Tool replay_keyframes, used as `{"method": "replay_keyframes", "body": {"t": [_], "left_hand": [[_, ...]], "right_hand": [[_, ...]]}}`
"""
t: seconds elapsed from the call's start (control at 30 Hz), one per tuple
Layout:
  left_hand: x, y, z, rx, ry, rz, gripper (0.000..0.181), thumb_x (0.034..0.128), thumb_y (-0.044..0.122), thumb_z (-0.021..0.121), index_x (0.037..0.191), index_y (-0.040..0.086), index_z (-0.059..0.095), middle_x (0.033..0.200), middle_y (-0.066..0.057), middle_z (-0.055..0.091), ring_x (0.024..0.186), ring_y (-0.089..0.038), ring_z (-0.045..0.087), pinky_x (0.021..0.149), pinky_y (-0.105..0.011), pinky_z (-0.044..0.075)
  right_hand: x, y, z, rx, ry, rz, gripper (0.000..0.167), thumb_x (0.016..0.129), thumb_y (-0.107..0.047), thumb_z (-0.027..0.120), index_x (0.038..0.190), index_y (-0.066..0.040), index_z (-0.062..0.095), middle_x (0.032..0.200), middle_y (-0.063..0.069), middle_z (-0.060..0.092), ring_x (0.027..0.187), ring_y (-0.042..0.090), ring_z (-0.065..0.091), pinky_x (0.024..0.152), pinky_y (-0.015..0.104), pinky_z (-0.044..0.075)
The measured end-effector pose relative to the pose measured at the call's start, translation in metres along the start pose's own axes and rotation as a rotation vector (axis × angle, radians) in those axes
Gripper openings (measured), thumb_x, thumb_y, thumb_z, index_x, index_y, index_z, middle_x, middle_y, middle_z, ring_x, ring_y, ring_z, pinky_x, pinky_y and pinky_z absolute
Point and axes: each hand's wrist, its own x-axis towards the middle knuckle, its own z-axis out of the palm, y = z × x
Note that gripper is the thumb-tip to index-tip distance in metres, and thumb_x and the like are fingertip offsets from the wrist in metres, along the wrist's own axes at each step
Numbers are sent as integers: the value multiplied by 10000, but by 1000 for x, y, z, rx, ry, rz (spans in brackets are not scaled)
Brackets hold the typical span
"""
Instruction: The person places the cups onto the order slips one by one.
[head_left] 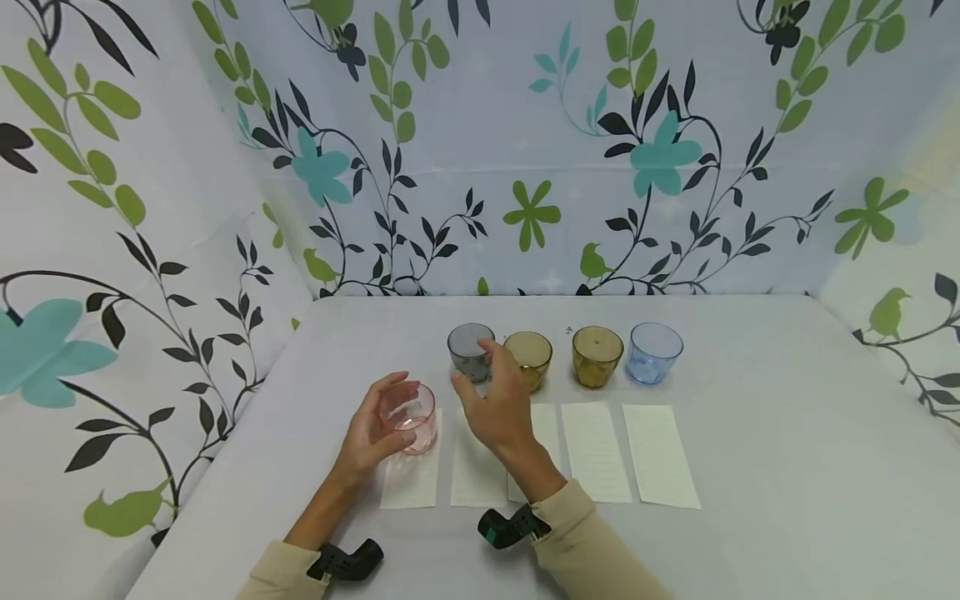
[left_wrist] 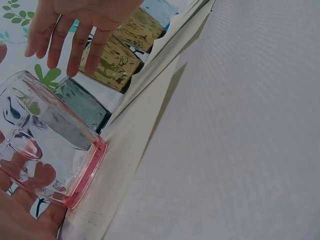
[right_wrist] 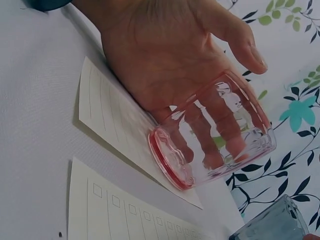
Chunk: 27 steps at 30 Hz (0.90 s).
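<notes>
A clear pink glass (head_left: 422, 427) stands upright on the upper part of the leftmost paper slip (head_left: 409, 490). My left hand (head_left: 366, 442) curves loosely about its left side, fingers behind the glass. In the right wrist view the left thumb (right_wrist: 245, 52) is clear of the glass; whether the fingers touch it I cannot tell. Raised over the second slip (head_left: 477, 477), my right hand (head_left: 501, 407) holds nothing, its fingers extended and apart. Beyond it is a grey glass (head_left: 467, 357), partly overlapped by the fingertips in the head view.
Right of the grey glass, an amber glass (head_left: 534, 350), another amber glass (head_left: 597, 358) and a blue glass (head_left: 654, 354) continue the row. More slips lie before them, including the rightmost slip (head_left: 662, 454); my right forearm covers part of one. Patterned cloth (head_left: 525, 150) hangs behind the white table (head_left: 787, 442).
</notes>
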Motion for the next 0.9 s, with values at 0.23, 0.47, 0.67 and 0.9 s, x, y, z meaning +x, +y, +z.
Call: {"method": "replay_keyframes", "body": {"t": [0.23,0.47,0.67,0.9], "left_hand": [[-1,-4,-1,13,-8,-14,742,830,-11,634,1500,-46,318,1412,-354,444,1317,-433,460,1133,-365,395],[0,-6,-1,64,5,-49,764,832,13,692,1510,16,340,1435,-319,461,1333,-467,450,1139,-359,401],[-1,-5,2,84,16,-65,754,837,27,708,1503,34,356,1424,-263,500,1330,-449,466,1119,-353,434],[0,-4,3,65,28,-97,716,864,37,683,1504,58,365,1417,-229,506,1310,-445,496,1079,-356,475]], "right_hand": [[2,-1,8,-64,-15,94,689,930,-311,674,1498,-24,412,1461,175,524,1303,348,550,1027,553,472],[18,0,18,-73,-76,191,836,944,-365,646,1594,-62,217,1583,179,367,1365,376,481,1075,576,429],[25,3,22,-83,-97,242,931,936,-396,643,1623,-81,100,1657,149,230,1375,412,461,1076,580,424],[37,-2,24,-104,-104,243,980,925,-409,665,1622,-50,77,1671,178,171,1437,408,385,1126,562,386]]}}
